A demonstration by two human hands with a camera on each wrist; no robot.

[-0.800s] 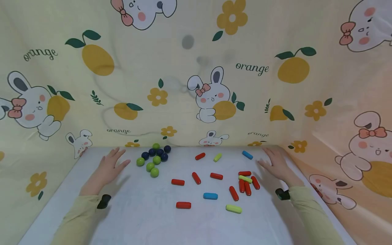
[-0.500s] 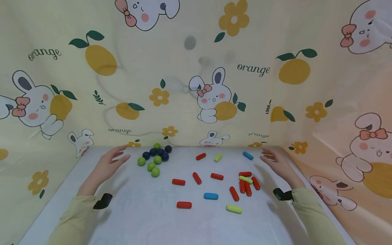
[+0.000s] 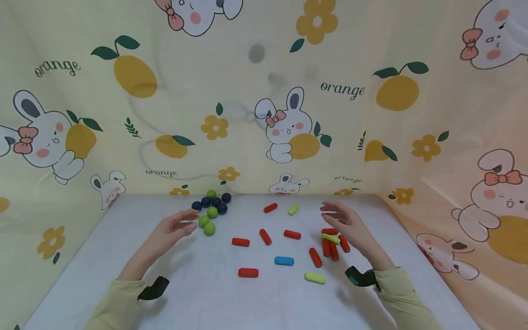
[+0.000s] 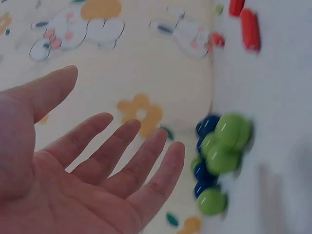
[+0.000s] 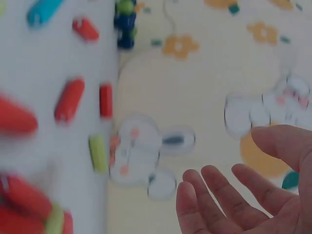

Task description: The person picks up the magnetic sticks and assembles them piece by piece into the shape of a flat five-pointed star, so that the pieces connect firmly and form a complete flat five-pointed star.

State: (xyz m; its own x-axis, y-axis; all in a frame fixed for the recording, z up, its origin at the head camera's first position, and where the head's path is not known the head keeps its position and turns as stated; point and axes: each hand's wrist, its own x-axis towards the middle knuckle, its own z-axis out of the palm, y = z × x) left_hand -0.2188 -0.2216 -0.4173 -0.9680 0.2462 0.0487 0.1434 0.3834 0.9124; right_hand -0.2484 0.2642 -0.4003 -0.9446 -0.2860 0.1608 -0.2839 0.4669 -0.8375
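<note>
My left hand (image 3: 171, 233) hovers with loosely spread fingers close to a group of small green balls (image 3: 209, 228) and dark blue balls (image 3: 206, 201). It overlaps the leftmost green ball in the head view. The left wrist view shows the palm facing inward and green balls (image 4: 225, 163) beyond the fingertips. My right hand (image 3: 352, 225), also relaxed and holding nothing, is over the back right of the table. Near it lies a pile of red sticks (image 3: 326, 248) with a yellow-green stick (image 3: 331, 239) across the top. A blue stick at the back right is hidden behind this hand.
Several red sticks (image 3: 248, 272) lie scattered mid-table with a blue stick (image 3: 284, 261) and a yellow-green stick (image 3: 315, 277). At the back are another red stick (image 3: 270, 208) and a yellow-green one. A printed cloth (image 3: 239, 151) hangs behind the white table (image 3: 214, 298).
Both hands have moved inward, the left to the right toward the balls, the right to the left over the stick pile. Balls and sticks have stayed in place.
</note>
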